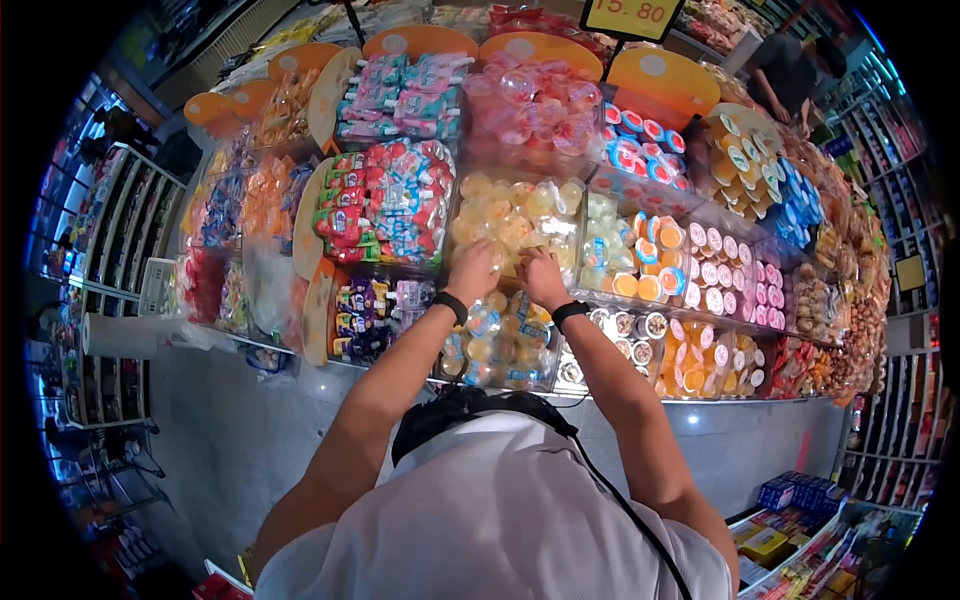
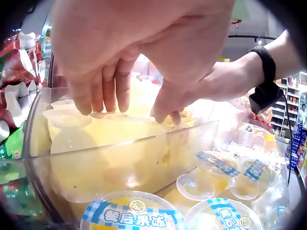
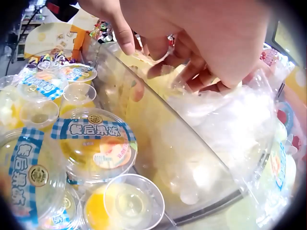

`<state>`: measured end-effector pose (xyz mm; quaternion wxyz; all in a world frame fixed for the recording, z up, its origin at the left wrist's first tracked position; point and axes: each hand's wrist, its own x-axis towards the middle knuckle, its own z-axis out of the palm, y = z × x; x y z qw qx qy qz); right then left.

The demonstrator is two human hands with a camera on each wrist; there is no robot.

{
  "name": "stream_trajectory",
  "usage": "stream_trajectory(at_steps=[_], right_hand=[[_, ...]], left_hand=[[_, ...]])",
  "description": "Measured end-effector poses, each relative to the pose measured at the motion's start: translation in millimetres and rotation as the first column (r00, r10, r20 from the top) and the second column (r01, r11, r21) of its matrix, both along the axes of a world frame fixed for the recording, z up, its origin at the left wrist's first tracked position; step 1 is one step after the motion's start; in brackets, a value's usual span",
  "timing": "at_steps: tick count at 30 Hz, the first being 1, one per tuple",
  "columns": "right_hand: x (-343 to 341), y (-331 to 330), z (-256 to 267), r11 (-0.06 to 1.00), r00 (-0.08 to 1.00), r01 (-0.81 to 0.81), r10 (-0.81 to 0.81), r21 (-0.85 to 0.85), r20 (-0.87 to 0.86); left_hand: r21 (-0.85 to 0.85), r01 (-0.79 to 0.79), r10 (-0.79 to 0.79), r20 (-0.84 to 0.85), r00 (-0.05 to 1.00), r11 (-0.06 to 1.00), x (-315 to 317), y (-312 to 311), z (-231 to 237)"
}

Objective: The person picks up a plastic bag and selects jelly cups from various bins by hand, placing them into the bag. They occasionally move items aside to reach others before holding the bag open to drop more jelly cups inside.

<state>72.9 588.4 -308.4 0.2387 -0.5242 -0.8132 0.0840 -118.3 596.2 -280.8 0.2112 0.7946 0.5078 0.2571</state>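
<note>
Both hands reach into a clear bin point(image 1: 575, 205) of pale yellow jelly cups point(image 1: 515, 200). My left hand point(image 1: 475, 272) has its fingers pointing down, fairly straight, with the tips on the lid of a jelly cup point(image 2: 127, 118); its thumb is hidden. Close beside it, my right hand point(image 1: 542, 277) has curled fingers that pinch the edge of a jelly cup, as the right wrist view shows around the translucent rim point(image 3: 163, 60). A dark band circles each wrist. Clear plastic wrap point(image 3: 211, 120) lies under the right palm.
A clear divider point(image 2: 120, 160) separates this bin from jelly cups with blue checked labels point(image 3: 96, 141) in front. Red and green pouches point(image 1: 385, 200) stand left, white-lidded cups point(image 1: 715, 265) right. A price sign point(image 1: 630, 18) hangs at the back. One person point(image 1: 790, 75) stands far right.
</note>
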Motion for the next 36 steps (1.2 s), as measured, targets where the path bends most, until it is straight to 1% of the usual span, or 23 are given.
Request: stream_trajectory(at_steps=[1,2,4,5,7,8,10,11,12,13,14,16,17,19,20,21,22,23,25,29,32,34,36], right_hand=[[-4,1,2,0.999,0.998,0.052,-0.051,-0.014,0.022],[-7,2,4,0.999,0.998,0.051,-0.051,-0.013,0.020],[-14,6,10,0.980,0.982,0.144,-0.124,-0.139,0.144],[-18,5,12,0.980,0.983,0.140,-0.120,-0.140,0.142],[-25,0,13,0.979,0.963,0.195,-0.180,-0.057,0.203],[-26,-1,12,0.980,0.963,0.190,-0.175,-0.057,0.203],[-29,-3,10,0.970,0.943,0.243,-0.243,0.028,0.226],[-29,-2,9,0.971,0.944,0.238,-0.238,0.027,0.227],[-27,-1,9,0.976,0.949,0.215,-0.204,-0.019,0.242],[-24,2,4,0.979,0.952,0.195,-0.173,-0.064,0.254],[-23,6,-1,0.978,0.951,0.196,-0.174,-0.065,0.254],[-21,12,-9,0.965,0.952,0.210,-0.166,-0.156,0.256],[-19,14,-11,0.965,0.952,0.211,-0.166,-0.157,0.256],[-15,15,-6,0.954,0.973,0.186,-0.146,-0.237,0.177],[-14,14,1,0.953,0.973,0.188,-0.147,-0.237,0.178],[-12,12,8,0.953,0.981,0.172,-0.144,-0.249,0.127],[-9,12,11,0.953,0.987,0.156,-0.141,-0.260,0.076],[-9,12,13,0.953,0.987,0.156,-0.141,-0.260,0.078],[-7,13,14,0.964,0.994,0.109,-0.108,-0.242,0.018],[-9,16,11,0.975,0.996,0.094,-0.091,-0.203,0.024],[-15,17,14,0.970,0.993,0.109,-0.099,-0.216,0.058],[-18,18,15,0.949,0.987,0.141,-0.112,-0.282,0.115],[-21,21,14,0.956,0.985,0.128,-0.092,-0.262,0.147]], left_hand=[[0.003,0.002,-0.002,-0.002,1.000,1.000,0,1,0],[0.022,0.006,-0.005,-0.045,0.999,1.000,1,2,0],[0.045,0.006,-0.002,-0.091,0.996,0.999,0,3,0],[0.044,0.029,-0.024,-0.105,0.994,0.999,0,2,0],[0.043,0.049,-0.044,-0.120,0.992,0.998,-1,-1,1],[0.075,0.063,-0.053,-0.127,0.991,0.995,0,-3,2],[0.103,0.068,-0.054,-0.130,0.990,0.992,0,-5,2],[0.077,0.079,-0.070,-0.121,0.990,0.994,0,-5,1],[0.050,0.093,-0.087,-0.112,0.990,0.994,-1,-5,-1],[0.049,0.093,-0.087,-0.112,0.990,0.994,-2,-6,-1],[0.052,0.101,-0.095,-0.114,0.989,0.994,-2,-6,0],[0.052,0.112,-0.105,-0.116,0.988,0.992,-2,-6,-2],[0.058,0.106,-0.098,-0.121,0.988,0.993,-3,-6,-4],[0.063,0.101,-0.092,-0.124,0.988,0.993,-3,-6,-5],[0.061,0.093,-0.083,-0.154,0.985,0.994,-3,-6,-5],[0.059,0.086,-0.074,-0.184,0.980,0.995,-3,-6,-5],[0.060,0.086,-0.074,-0.182,0.980,0.995,-2,-6,-3],[0.045,0.071,-0.061,-0.204,0.977,0.996,-2,-5,-1],[0.028,0.054,-0.047,-0.221,0.974,0.998,0,-5,0],[0.032,0.038,-0.028,-0.259,0.965,0.999,0,0,-7],[0.014,0.038,-0.033,-0.265,0.964,0.999,0,2,-7],[-0.004,0.035,-0.035,-0.266,0.963,0.999,0,2,-4],[-0.021,0.037,-0.041,-0.283,0.958,0.999,-1,1,-2]])
